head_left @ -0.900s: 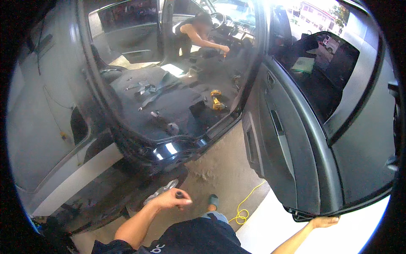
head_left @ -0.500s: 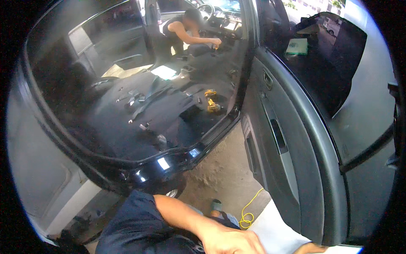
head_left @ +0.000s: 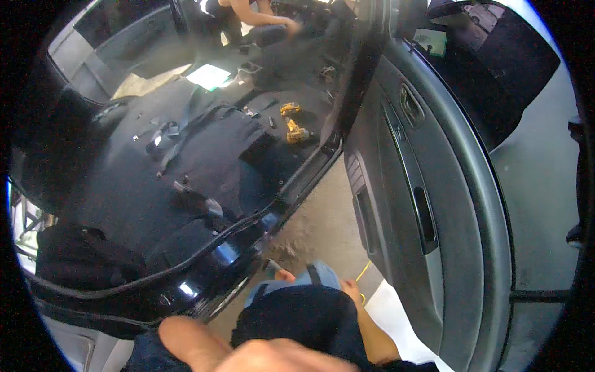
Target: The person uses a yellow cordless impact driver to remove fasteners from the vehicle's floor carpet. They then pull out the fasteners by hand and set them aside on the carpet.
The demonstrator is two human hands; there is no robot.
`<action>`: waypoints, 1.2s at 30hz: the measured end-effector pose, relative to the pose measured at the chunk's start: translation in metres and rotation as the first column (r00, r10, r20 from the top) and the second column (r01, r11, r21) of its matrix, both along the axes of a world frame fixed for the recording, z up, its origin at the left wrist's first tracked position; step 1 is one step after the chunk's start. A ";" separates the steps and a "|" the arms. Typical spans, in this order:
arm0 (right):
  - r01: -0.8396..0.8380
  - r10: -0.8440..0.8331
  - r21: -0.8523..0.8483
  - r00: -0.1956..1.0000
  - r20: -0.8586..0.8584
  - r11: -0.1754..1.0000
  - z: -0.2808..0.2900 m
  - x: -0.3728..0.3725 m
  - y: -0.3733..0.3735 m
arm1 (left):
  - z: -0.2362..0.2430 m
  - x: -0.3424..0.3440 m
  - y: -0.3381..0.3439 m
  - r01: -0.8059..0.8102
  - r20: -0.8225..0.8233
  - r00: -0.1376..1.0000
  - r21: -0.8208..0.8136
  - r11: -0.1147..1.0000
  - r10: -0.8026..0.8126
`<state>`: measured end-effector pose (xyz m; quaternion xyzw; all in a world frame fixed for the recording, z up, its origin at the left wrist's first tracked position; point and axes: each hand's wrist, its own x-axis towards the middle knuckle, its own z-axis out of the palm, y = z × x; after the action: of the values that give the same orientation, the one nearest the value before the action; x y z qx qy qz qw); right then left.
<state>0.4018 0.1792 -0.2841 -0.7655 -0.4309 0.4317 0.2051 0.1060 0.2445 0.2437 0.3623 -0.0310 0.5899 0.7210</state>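
My left hand (head_left: 273, 356) is at the bottom edge, close and blurred, across the front of my dark shirt (head_left: 304, 316). Its fingers are cut off or smeared, so whatever they hold, if anything, does not show. Further right, my right hand (head_left: 352, 289) hangs low beside my blue-grey shorts (head_left: 322, 273). Its fingers are too small and partly hidden to read. Just right of that forearm is a white sheet or panel (head_left: 396, 319), apart from the hand as far as I can see.
An open car door (head_left: 396, 167) stands on the right. Ahead is the stripped, dark-carpeted car floor (head_left: 204, 149) behind a black sill (head_left: 248, 232). On it lie a yellow drill (head_left: 297, 131), another yellow tool part (head_left: 289, 109), belts and papers (head_left: 209, 76). Another person (head_left: 248, 15) leans in beyond.
The view has shifted closer to the car. My left hand has drawn back towards my body. My right hand, earlier at the white sheet's lower edge, now hangs by my shorts.
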 end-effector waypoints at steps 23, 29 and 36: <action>-0.935 0.616 -0.354 -0.289 0.733 -0.017 -0.013 -0.222 0.648 | -0.272 -0.119 0.019 -0.754 -0.789 0.615 -0.591 -0.288 0.010; -0.504 0.236 -0.754 -0.864 0.445 -0.422 -0.064 -0.285 0.723 | -0.292 -0.062 -0.004 -0.586 -0.562 0.808 -0.732 -0.348 -0.178; -0.346 0.180 -0.759 -0.938 0.297 -0.552 -0.086 -0.306 0.728 | -0.292 -0.077 0.053 -0.638 -0.584 0.770 -0.702 -0.317 -0.258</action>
<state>0.0961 0.9068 -0.3697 0.0878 -0.8672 -0.1392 -0.4700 0.0294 0.2972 -0.0481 -0.2116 0.7220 0.3573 0.5535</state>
